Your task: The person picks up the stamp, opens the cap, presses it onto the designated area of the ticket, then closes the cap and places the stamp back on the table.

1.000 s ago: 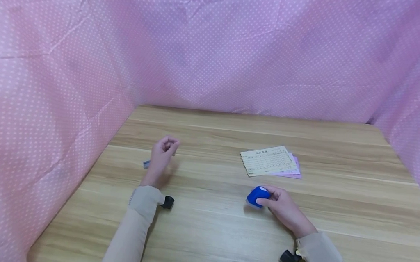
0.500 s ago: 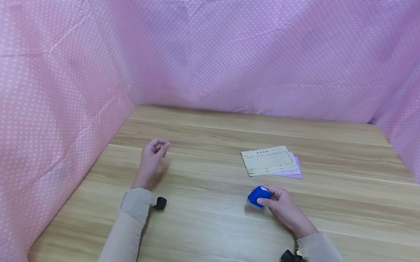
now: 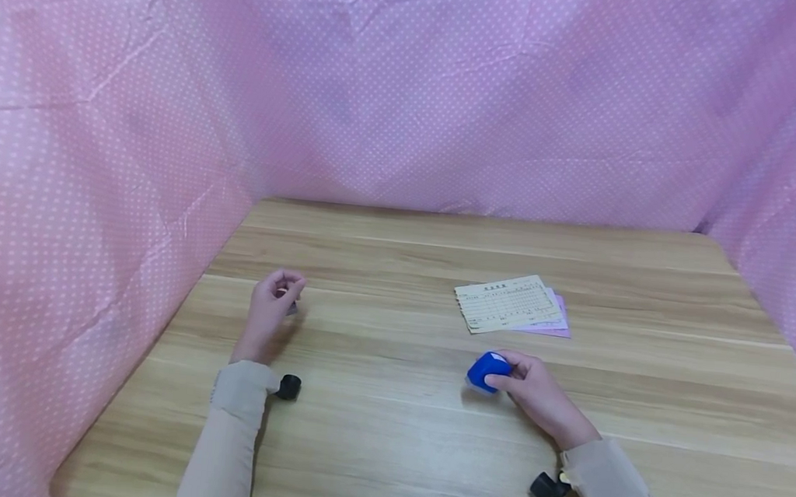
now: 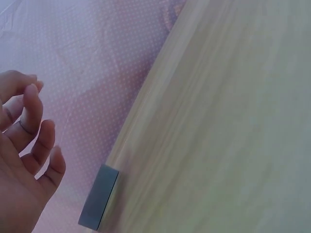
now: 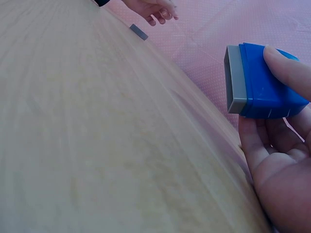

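Note:
In the head view my right hand (image 3: 537, 392) holds a blue stamp (image 3: 488, 372), thumb on the near side and fingers behind it. Its grey base (image 5: 235, 80) points away from the palm in the right wrist view. My left hand (image 3: 270, 312) hovers over the left part of the table, fingers loosely bent, with nothing seen between them. Just beside and beneath it lies a small grey rectangular block (image 4: 99, 198), possibly the stamp's cap; in the head view the hand covers most of this block (image 3: 292, 309).
A ruled cream form (image 3: 508, 304) overlaps a purple sheet (image 3: 557, 331) farther back, right of centre. Pink dotted cloth (image 3: 409, 109) hangs behind and along the sides of the wooden table (image 3: 382, 450). Black wrist cameras stick out from both sleeves.
My left hand has shifted left and slightly nearer; the grey block, earlier seen to its left, then hidden, now peeks out on its right. The right hand and stamp stay nearly still.

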Motion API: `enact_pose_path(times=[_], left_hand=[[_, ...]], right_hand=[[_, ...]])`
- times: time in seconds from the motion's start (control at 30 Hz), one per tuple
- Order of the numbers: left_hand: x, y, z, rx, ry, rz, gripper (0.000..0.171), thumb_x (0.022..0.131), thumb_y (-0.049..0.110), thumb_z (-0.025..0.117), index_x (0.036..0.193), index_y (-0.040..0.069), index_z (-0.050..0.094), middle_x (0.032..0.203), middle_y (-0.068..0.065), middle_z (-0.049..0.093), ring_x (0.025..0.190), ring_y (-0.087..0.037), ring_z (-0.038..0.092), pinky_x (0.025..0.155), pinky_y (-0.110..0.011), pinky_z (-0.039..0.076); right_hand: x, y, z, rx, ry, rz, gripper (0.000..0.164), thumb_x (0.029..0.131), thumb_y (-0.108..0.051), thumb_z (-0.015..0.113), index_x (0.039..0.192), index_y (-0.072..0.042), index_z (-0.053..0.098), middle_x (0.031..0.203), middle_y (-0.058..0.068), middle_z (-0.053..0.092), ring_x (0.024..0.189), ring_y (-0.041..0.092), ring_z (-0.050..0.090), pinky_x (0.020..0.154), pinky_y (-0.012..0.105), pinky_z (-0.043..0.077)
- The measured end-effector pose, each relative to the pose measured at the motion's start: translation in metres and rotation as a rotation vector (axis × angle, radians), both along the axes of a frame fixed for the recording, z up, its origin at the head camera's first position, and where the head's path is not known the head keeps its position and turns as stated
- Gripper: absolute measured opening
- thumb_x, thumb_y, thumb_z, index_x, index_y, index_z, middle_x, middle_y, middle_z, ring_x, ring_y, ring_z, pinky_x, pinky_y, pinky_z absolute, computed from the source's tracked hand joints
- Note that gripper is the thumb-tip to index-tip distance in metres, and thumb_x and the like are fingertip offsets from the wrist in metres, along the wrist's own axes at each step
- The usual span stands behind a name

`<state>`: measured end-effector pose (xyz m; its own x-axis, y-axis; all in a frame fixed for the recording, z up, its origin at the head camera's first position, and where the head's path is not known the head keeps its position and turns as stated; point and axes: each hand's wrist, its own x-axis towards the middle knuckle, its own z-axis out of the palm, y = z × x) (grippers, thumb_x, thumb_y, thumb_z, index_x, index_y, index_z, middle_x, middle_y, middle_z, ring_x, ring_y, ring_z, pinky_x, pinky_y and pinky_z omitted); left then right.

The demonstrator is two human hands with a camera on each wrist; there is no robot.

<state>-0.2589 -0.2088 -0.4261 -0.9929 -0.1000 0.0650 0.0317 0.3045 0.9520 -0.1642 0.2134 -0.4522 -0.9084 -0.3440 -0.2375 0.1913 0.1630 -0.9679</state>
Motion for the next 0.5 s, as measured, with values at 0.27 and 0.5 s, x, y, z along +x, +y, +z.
enact_pose_path(times=[0.27,0.5], left_hand=[[-0.002,-0.008,-0.004,-0.101,0.006,-0.027,0.029,0.095,0.022,0.063,0.112,-0.001,0.06,0.089,0.011,0.056,0.086,-0.007,0.051,0.077,-0.018,0.045],[-0.001,-0.018,-0.011,-0.129,-0.018,-0.071,0.036,0.093,0.022,0.065,0.121,0.0,0.058,0.106,-0.002,0.06,0.095,-0.007,0.054,0.088,-0.02,0.047]], right_hand=[[-0.001,0.0,-0.001,0.008,-0.004,-0.012,0.057,0.093,-0.025,0.065,0.138,0.006,0.046,0.139,0.021,0.052,0.122,0.014,0.053,0.098,0.017,0.045],[-0.001,0.0,-0.002,0.022,-0.003,-0.013,0.059,0.093,-0.026,0.065,0.138,0.006,0.045,0.14,0.022,0.051,0.126,0.02,0.051,0.103,0.024,0.046]])
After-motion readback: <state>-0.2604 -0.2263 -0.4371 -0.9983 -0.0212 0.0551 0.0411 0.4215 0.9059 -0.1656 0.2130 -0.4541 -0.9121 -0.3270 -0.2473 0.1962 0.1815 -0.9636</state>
